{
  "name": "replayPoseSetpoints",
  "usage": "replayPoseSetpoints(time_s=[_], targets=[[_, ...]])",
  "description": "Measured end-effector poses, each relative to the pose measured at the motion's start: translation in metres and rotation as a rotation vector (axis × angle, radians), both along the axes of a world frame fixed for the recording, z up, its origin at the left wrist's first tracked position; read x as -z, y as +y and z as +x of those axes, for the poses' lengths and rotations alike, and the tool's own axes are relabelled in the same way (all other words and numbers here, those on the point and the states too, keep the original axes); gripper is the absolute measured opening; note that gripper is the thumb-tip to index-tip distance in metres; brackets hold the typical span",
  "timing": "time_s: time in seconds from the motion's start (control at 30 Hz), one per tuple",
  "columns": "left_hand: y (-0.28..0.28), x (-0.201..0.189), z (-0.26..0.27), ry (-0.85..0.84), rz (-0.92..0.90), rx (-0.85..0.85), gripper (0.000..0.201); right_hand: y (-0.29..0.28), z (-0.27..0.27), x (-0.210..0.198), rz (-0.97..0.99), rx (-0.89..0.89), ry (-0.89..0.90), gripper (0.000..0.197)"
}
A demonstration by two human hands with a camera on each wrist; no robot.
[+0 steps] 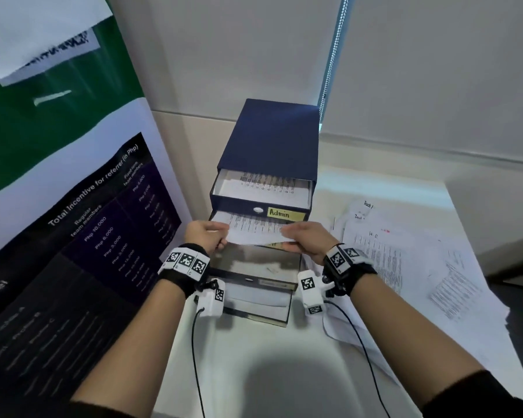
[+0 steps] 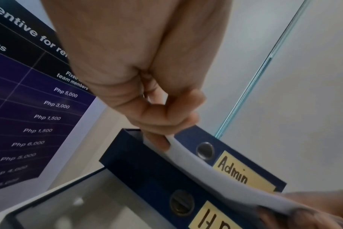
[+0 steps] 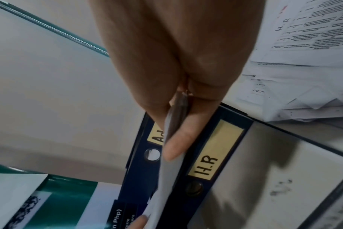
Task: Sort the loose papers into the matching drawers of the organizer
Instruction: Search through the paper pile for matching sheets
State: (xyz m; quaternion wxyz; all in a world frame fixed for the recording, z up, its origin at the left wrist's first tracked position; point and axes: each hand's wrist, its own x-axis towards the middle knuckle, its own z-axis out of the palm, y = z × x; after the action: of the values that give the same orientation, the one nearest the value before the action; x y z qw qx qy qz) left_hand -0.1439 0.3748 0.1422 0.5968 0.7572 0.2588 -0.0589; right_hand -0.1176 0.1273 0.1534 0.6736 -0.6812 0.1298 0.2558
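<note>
A navy drawer organizer (image 1: 272, 137) stands on the white table. Its top drawer, labelled Admin (image 1: 280, 213), is partly out with printed paper in it. Both my hands hold one printed sheet (image 1: 254, 232) by its near corners: the left hand (image 1: 215, 236) pinches the left corner, the right hand (image 1: 296, 236) the right. The sheet's far part lies under the Admin front, over the H.R drawer (image 3: 209, 164). The left wrist view shows the sheet (image 2: 206, 168) curving between the Admin label (image 2: 237, 172) and the H.R label. In the right wrist view my thumb and fingers (image 3: 176, 148) pinch its edge (image 3: 166, 178).
A third drawer (image 1: 272, 283) is pulled far out, showing a grey floor; below it a fourth drawer (image 1: 257, 300) holds white paper. Loose printed papers (image 1: 405, 257) are piled to the organizer's right. A large poster (image 1: 73, 236) leans close on the left. The wall is behind.
</note>
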Motion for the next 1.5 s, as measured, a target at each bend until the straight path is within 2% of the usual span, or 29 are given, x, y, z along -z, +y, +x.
replayPoseSetpoints(time_s=[0.1, 0.17, 0.27, 0.33, 0.37, 0.43, 0.5, 0.57, 0.67, 0.77, 0.83, 0.9, 1.0, 1.07, 1.17, 1.23, 1.3, 1.4, 1.47, 1.5], targets=[[-0.008, 0.005, 0.018, -0.043, -0.037, -0.088, 0.013, -0.015, -0.01, 0.003, 0.094, -0.081, -0.007, 0.022], [-0.015, 0.009, 0.025, -0.048, 0.024, -0.079, 0.019, -0.042, -0.016, 0.011, 0.072, -0.068, -0.042, 0.022], [-0.037, -0.001, 0.025, -0.077, 0.292, -0.04, 0.027, -0.107, -0.016, 0.036, -0.137, 0.046, -0.039, 0.022], [-0.059, -0.012, 0.019, -0.251, 0.435, -0.046, 0.024, -0.163, -0.011, 0.07, -0.421, 0.15, 0.004, 0.026], [-0.073, -0.016, 0.016, -0.374, 0.446, -0.006, 0.022, -0.19, -0.01, 0.089, -0.605, 0.17, 0.049, 0.032], [-0.107, -0.019, 0.015, -0.53, 0.384, 0.2, 0.023, -0.232, -0.015, 0.12, -0.925, 0.114, 0.232, 0.062], [-0.148, -0.021, 0.015, -0.551, 0.266, 0.472, 0.022, -0.252, -0.022, 0.141, -1.091, 0.059, 0.36, 0.084], [-0.193, -0.01, 0.02, -0.505, 0.2, 0.662, 0.019, -0.259, -0.025, 0.148, -1.156, 0.055, 0.376, 0.09], [-0.251, 0.039, 0.031, -0.274, 0.177, 0.737, 0.022, -0.27, -0.017, 0.154, -1.104, 0.101, 0.38, 0.098], [-0.287, 0.095, 0.045, 0.05, 0.349, 0.751, 0.051, -0.283, -0.014, 0.157, -0.863, 0.203, 0.286, 0.085], [-0.302, 0.122, 0.051, 0.165, 0.373, 0.681, 0.064, -0.288, -0.019, 0.158, -0.819, 0.233, 0.209, 0.076], [-0.312, 0.142, 0.056, 0.181, 0.378, 0.545, 0.061, -0.29, -0.023, 0.16, -0.814, 0.213, 0.101, 0.075], [-0.319, 0.158, 0.056, 0.146, 0.392, 0.361, 0.058, -0.289, -0.034, 0.163, -0.817, 0.081, -0.114, 0.08], [-0.323, 0.161, 0.054, 0.128, 0.336, 0.302, 0.055, -0.287, -0.042, 0.165, -0.842, 0.022, -0.23, 0.078], [-0.322, 0.161, 0.055, 0.081, 0.317, 0.275, 0.043, -0.284, -0.049, 0.167, -0.856, -0.032, -0.344, 0.063], [-0.317, 0.165, 0.055, 0.135, 0.297, 0.365, 0.044, -0.283, -0.05, 0.166, -0.814, -0.062, -0.352, 0.048], [-0.312, 0.169, 0.054, 0.249, 0.271, 0.491, 0.046, -0.283, -0.051, 0.164, -0.762, -0.012, -0.292, 0.046], [-0.307, 0.174, 0.048, 0.379, 0.348, 0.651, 0.063, -0.287, -0.055, 0.161, -0.586, 0.321, -0.064, 0.07], [-0.304, 0.177, 0.043, 0.376, 0.366, 0.686, 0.061, -0.292, -0.061, 0.162, -0.493, 0.501, 0.028, 0.087], [-0.305, 0.177, 0.041, 0.347, 0.375, 0.689, 0.058, -0.295, -0.063, 0.164, -0.481, 0.53, 0.058, 0.084]])
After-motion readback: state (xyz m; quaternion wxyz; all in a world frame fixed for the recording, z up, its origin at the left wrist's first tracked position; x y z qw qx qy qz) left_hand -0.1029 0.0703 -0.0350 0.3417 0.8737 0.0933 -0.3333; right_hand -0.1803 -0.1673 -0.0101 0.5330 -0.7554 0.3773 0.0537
